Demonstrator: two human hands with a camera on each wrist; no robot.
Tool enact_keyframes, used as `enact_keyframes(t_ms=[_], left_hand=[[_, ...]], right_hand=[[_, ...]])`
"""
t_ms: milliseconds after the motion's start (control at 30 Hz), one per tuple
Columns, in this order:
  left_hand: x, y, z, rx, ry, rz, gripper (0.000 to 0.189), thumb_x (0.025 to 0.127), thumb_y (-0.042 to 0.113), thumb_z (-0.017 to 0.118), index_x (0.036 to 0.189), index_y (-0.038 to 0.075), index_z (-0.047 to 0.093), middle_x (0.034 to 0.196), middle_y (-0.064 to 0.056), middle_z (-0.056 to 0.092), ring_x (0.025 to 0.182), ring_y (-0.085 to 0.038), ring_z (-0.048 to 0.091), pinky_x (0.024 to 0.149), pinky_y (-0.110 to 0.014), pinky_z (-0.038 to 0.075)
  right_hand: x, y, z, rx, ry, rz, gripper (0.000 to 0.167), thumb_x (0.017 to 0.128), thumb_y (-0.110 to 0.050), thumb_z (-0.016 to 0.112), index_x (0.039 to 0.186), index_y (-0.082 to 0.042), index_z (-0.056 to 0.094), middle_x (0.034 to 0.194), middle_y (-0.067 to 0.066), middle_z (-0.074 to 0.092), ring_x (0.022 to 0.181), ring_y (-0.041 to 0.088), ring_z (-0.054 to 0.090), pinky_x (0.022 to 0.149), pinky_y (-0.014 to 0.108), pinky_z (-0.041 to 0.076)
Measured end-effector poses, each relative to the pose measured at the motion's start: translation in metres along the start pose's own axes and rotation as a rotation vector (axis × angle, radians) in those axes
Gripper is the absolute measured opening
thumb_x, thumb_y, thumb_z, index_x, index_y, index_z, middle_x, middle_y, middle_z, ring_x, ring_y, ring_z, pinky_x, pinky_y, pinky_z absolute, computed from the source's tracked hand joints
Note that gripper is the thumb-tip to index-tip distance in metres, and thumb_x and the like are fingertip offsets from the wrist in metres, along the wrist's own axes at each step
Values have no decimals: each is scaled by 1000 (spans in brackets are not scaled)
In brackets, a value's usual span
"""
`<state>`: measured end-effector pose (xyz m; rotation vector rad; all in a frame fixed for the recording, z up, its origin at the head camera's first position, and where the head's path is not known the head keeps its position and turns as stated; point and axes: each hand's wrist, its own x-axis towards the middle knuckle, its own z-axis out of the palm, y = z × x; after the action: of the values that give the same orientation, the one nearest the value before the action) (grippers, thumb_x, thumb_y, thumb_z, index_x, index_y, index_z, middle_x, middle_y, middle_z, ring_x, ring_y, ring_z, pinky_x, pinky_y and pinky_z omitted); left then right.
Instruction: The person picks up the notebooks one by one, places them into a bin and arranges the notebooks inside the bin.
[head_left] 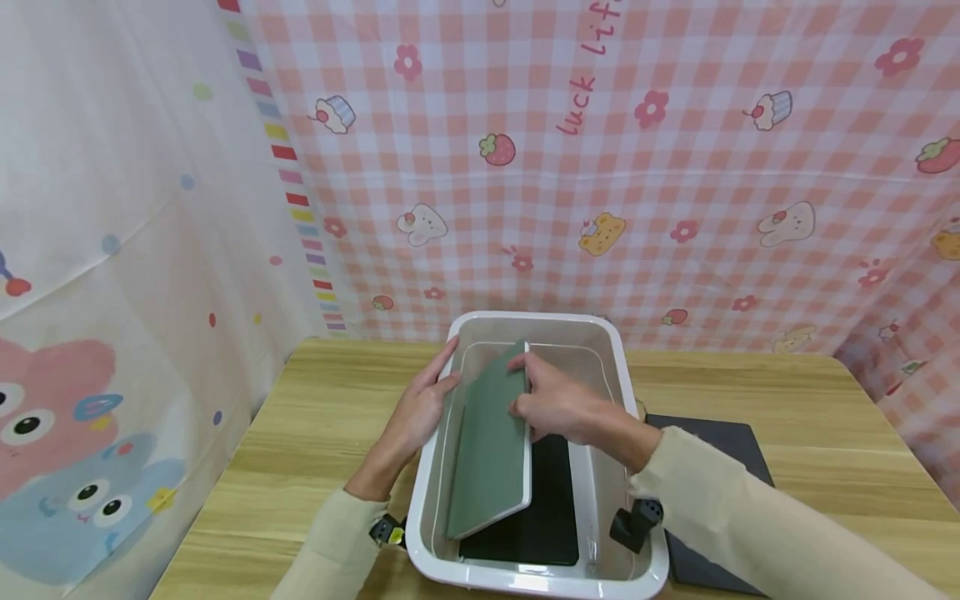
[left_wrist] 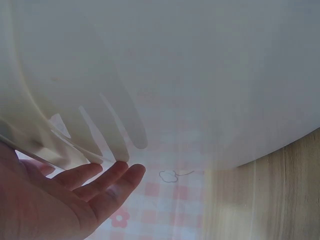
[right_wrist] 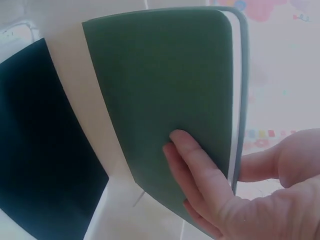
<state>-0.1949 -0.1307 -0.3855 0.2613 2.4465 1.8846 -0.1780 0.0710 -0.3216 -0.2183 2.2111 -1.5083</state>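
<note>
A green notebook [head_left: 491,450] with white page edges stands tilted inside a white plastic basin [head_left: 540,317]. My right hand [head_left: 558,400] pinches its upper edge, with the thumb on one cover and the fingers on the other, as the right wrist view shows. Flat on the basin floor lies a black rectangular item [head_left: 551,500], partly hidden beneath the notebook. At the basin's left rim, my left hand [head_left: 420,408] holds the wall, thumb over the inside. Its fingers [left_wrist: 117,192] touch the outer side in the left wrist view.
A dark flat panel [head_left: 720,450] lies on the wooden table [head_left: 337,392] to the right of the basin, partly under my right sleeve. Behind the table hangs a pink checked cloth [head_left: 525,192], and a white patterned cloth [head_left: 150,250] hangs at the left.
</note>
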Motion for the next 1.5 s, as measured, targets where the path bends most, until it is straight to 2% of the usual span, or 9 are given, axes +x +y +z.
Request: enact_keyframes(t_ms=[267, 500, 967, 1300, 1500], left_hand=[[0, 0, 1, -21, -9, -12, 53, 104, 19, 45, 156, 20, 34, 161, -2, 28, 147, -19, 24, 120, -44, 20], [0, 0, 0, -24, -21, -4, 54, 104, 20, 45, 156, 21, 32, 162, -1, 27, 148, -19, 22, 121, -44, 19], [-1, 0, 0, -44, -16, -14, 54, 104, 18, 45, 156, 20, 34, 161, -1, 28, 146, -18, 25, 120, -43, 21], [-1, 1, -1, -43, -28, -20, 53, 104, 21, 44, 156, 21, 33, 162, -1, 27, 147, -20, 25, 119, -47, 23], [0, -1, -1, -49, -32, -21, 54, 104, 20, 43, 157, 21, 32, 162, 0, 27, 146, -19, 26, 118, -47, 24]], right_hand=[[3, 6, 10, -3, -18, 42, 55, 91, 11, 48, 143, 1, 34, 128, 28, 47, 105, 37, 61, 71, 50, 59], [4, 10, 14, 3, -42, 44, 56, 92, 12, 47, 144, 1, 32, 132, 28, 43, 110, 41, 58, 74, 53, 58], [8, 15, 20, -16, -27, 54, 56, 92, 13, 49, 144, 1, 32, 132, 28, 43, 109, 40, 57, 75, 53, 58], [8, 15, 23, 17, -51, 58, 60, 92, 14, 53, 145, 0, 30, 132, 29, 42, 108, 41, 59, 76, 53, 58], [7, 12, 19, -44, -72, 99, 63, 92, 5, 60, 147, -1, 31, 132, 27, 45, 107, 41, 61, 72, 50, 59]])
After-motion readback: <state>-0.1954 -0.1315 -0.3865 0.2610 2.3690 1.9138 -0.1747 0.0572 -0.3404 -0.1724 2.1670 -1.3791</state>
